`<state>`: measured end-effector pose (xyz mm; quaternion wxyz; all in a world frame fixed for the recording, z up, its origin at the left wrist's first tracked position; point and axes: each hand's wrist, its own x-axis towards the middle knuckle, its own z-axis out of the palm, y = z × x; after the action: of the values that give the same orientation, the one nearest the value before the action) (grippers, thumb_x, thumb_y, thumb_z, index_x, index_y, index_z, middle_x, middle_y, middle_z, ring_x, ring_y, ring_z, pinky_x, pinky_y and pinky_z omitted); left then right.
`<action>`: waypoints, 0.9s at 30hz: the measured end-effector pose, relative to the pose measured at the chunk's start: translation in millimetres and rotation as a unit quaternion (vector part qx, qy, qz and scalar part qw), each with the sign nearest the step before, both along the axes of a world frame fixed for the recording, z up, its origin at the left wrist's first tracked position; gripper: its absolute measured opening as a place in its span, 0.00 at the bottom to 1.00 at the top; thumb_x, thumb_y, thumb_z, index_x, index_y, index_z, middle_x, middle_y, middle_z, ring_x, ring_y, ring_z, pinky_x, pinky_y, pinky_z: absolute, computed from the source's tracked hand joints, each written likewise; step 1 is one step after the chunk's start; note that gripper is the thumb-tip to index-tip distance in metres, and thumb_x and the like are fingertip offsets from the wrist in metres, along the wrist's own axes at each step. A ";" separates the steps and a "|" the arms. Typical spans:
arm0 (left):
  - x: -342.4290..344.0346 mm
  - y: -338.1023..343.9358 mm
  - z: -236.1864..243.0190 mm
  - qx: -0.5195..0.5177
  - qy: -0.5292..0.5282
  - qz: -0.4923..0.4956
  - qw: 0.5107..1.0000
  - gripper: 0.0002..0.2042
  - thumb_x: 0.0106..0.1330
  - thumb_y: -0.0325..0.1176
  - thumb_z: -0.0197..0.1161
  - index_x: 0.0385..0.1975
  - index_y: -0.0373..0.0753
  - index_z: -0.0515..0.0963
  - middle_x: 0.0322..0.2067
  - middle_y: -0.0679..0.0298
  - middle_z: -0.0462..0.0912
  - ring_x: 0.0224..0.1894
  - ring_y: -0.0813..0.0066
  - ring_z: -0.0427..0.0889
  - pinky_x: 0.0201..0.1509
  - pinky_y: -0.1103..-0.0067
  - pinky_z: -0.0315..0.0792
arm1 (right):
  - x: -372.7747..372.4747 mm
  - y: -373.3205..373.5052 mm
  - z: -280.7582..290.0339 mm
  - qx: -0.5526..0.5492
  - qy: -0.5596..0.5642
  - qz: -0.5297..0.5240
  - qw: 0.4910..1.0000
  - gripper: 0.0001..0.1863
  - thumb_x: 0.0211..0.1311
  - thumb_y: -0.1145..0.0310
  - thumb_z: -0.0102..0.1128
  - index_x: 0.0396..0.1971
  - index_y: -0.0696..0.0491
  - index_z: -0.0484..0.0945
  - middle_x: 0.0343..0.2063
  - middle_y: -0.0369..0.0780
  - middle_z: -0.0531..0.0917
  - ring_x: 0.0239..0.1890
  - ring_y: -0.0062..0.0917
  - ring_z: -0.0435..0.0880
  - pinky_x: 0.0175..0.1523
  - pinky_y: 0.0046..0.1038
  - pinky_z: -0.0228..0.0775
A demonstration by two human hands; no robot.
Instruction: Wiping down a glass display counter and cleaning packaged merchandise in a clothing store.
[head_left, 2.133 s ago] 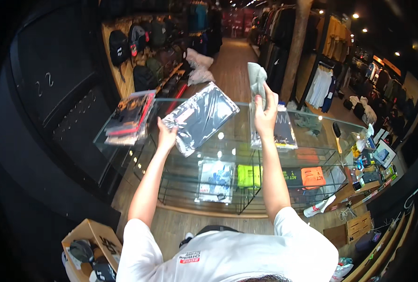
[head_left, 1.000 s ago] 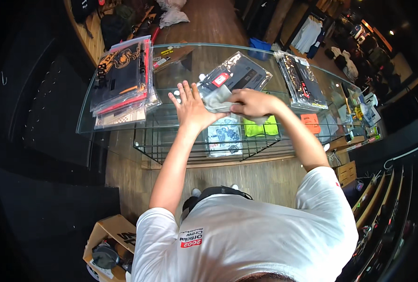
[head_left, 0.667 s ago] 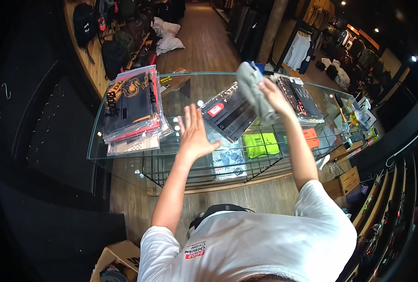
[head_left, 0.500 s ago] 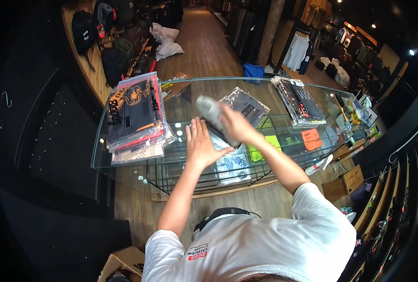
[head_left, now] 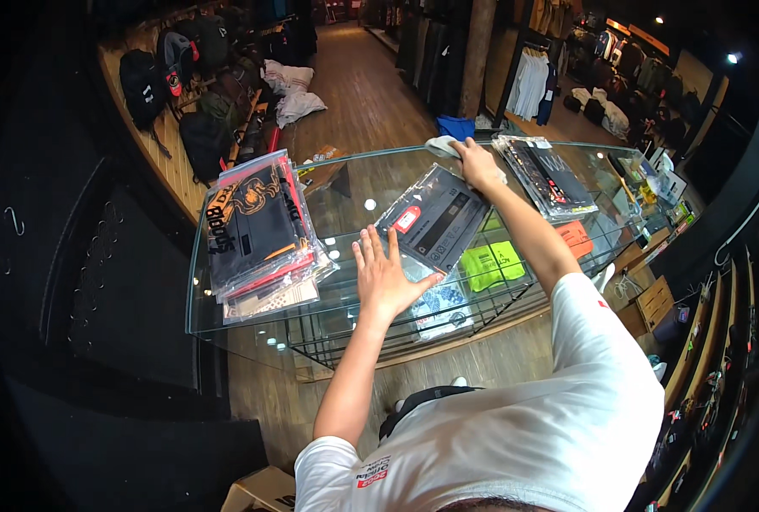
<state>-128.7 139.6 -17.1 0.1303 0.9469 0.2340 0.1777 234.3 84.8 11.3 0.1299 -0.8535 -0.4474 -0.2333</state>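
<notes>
One plastic-sleeved dark garment [head_left: 452, 213] lies on your glass worktop [head_left: 354, 183], probably light, slippery (pinch opposite edges); your left hand [head_left: 388, 282] splays at its side, your right hand [head_left: 479, 166] grips a grey cloth [head_left: 441, 148].

Counter [head_left: 345, 205] of clear glass, smooth, glossy, dotted with bright reflections; on its middle, a dark package [head_left: 443, 218] in transparent plastic film, shiny and crinkled at the rim, with similar slick film on the stack at the counter's left [head_left: 256, 222] and the stack right of its middle [head_left: 550, 179]. By the counter's far edge, a pale grey cloth [head_left: 439, 148], matt, soft-looking. Beyond the counter, wood-look plank floor [head_left: 345, 85], faint sheen; on its near side, white fabric shirt [head_left: 499, 427], matt, creased.
</notes>
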 end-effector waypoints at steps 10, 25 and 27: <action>-13.2 3.3 -8.1 -0.015 0.009 0.029 0.999 0.70 0.45 0.82 0.60 0.71 0.18 0.49 0.75 0.37 0.46 0.80 0.51 0.40 0.82 0.62 0.32 | -168.0 3.0 -11.5 0.010 0.102 0.218 0.970 0.30 0.51 0.64 0.73 0.58 0.40 0.80 0.42 0.48 0.82 0.45 0.46 0.84 0.52 0.42 0.78; -18.6 -29.2 -8.6 0.064 -0.127 -0.295 0.945 0.22 0.60 0.32 0.67 0.56 0.48 0.80 0.42 0.64 0.79 0.53 0.61 0.77 0.61 0.64 0.70 | -113.6 -103.1 -3.5 0.448 0.197 0.147 0.859 0.20 0.65 0.72 0.65 0.57 0.57 0.76 0.50 0.43 0.83 0.53 0.29 0.81 0.60 0.29 0.70; -9.2 -36.1 2.7 -0.007 -0.240 -0.281 0.929 0.17 0.61 0.25 0.63 0.50 0.46 0.83 0.33 0.62 0.79 0.42 0.61 0.80 0.47 0.66 0.75 | -114.7 -125.2 -0.5 0.502 0.221 0.150 0.823 0.20 0.69 0.69 0.63 0.59 0.56 0.75 0.50 0.41 0.82 0.53 0.27 0.80 0.61 0.28 0.68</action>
<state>-137.8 103.5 -14.5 0.2336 0.9021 -0.0790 0.3540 119.7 -40.4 10.8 0.6692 -0.6211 -0.3504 -0.2089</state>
